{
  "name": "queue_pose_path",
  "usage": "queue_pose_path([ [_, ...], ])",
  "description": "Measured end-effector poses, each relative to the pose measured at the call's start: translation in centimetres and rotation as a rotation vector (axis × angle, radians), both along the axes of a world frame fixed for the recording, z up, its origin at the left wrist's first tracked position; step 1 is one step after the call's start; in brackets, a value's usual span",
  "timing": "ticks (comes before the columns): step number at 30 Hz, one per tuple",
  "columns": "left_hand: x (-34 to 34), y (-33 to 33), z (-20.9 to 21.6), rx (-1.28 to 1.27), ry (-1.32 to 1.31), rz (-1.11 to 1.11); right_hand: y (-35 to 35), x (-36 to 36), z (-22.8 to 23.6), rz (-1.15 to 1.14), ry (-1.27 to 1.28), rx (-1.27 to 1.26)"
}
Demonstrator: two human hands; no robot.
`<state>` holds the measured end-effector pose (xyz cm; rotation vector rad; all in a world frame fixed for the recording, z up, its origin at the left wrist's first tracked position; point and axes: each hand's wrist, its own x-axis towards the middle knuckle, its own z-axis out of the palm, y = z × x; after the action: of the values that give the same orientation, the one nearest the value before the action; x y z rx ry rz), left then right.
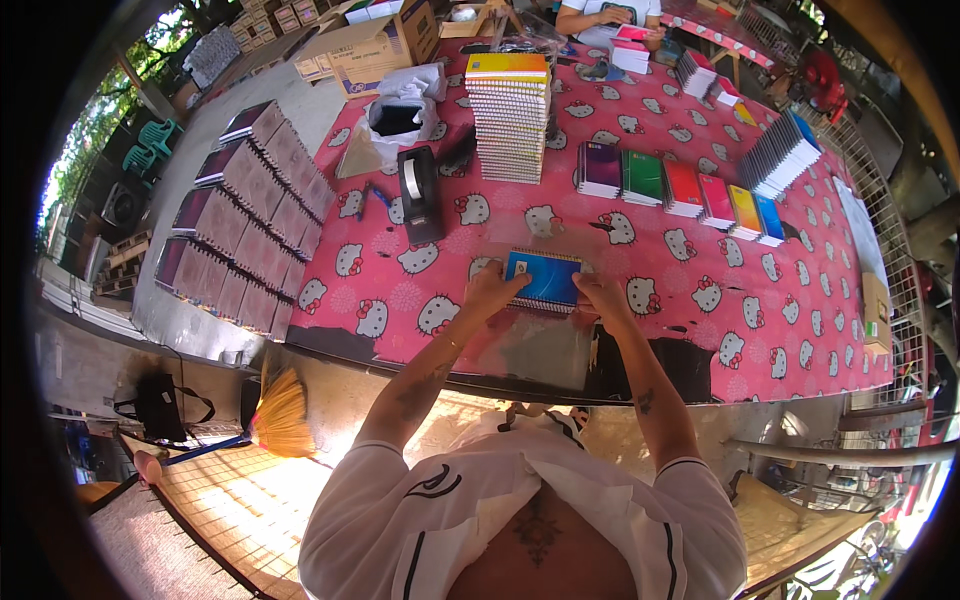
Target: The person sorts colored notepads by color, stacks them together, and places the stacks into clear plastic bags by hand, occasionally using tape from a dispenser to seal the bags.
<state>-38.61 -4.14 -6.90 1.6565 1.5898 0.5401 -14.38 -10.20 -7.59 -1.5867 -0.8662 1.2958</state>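
A small blue spiral notebook (548,280) lies level between my hands near the table's front edge. My left hand (490,292) grips its left end, thumb on the cover. Its right end is pinched by my right hand (603,298). Just below the notebook is a greyish, clear-looking patch (530,350), perhaps plastic film. Beyond my left hand stands a black tape dispenser (420,205) with a pale roll, and blue pens (380,196) lie beside it. Farther off rises a tall stack of yellow-covered spiral notebooks (510,125).
Short notebook piles in several colours, including a green one (642,175), line the pink patterned tablecloth (590,235). More blue notebooks (782,155) lean at far right. Tall notebook stacks (245,220) stand left. A cardboard box (385,50) and another person (610,15) are at the back.
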Motion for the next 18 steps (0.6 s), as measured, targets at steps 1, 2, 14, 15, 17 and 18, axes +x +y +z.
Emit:
queue_pose_path([
  [1,-0.1,-0.2,-0.2,0.034,-0.049,0.026,-0.3,0.2,-0.5,-0.022,0.082,-0.004],
  [2,-0.1,-0.5,-0.4,0.068,-0.099,0.052,-0.7,0.9,-0.8,-0.045,0.163,-0.007],
  [14,-8.2,-5.6,0.5,0.260,0.028,-0.844,-8.7,-1.1,0.2,0.634,-0.687,0.461],
  [15,-8.4,-5.7,0.8,0.396,0.073,-0.882,-8.6,-1.2,0.3,0.589,-0.673,0.486],
  [17,-8.3,-5.3,1.4,0.504,0.082,-0.792,-7.8,-0.8,1.0,0.493,-0.660,0.522],
  [18,-7.9,-4.6,1.7,0.472,0.045,-0.670,-7.0,-0.3,1.4,0.439,-0.659,0.531],
])
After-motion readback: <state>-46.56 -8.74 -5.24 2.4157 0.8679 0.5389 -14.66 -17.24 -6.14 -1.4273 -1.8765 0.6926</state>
